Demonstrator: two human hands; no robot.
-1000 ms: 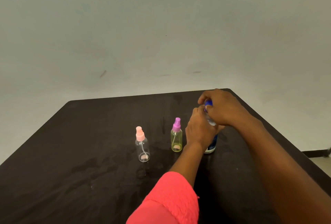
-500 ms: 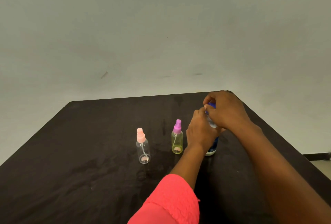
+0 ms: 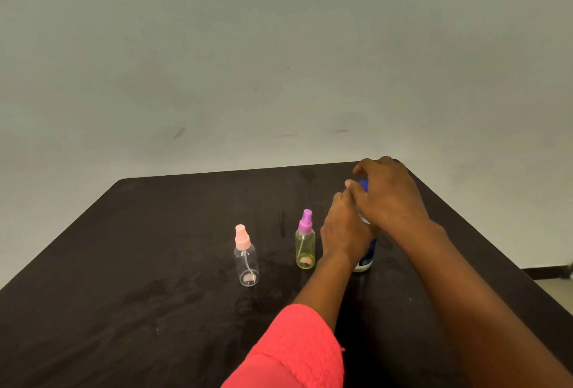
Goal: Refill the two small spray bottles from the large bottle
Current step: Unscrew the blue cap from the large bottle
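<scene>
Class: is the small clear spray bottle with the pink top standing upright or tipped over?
Upright: the small clear spray bottle with the pink top stands on its base on the dark table.

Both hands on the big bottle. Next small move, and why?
Probably twist the blue cap off: the right hand grips it, the left hand holds the large bottle upright, and the pink-topped bottle and purple-topped bottle are closed.

Place: was some plain indoor room, couldn't tell home or office tbh
Wall: was bare and pale, with a few scuff marks
Table: was dark, sat close to it
Right edge: had dark baseboard, pale floor
</scene>
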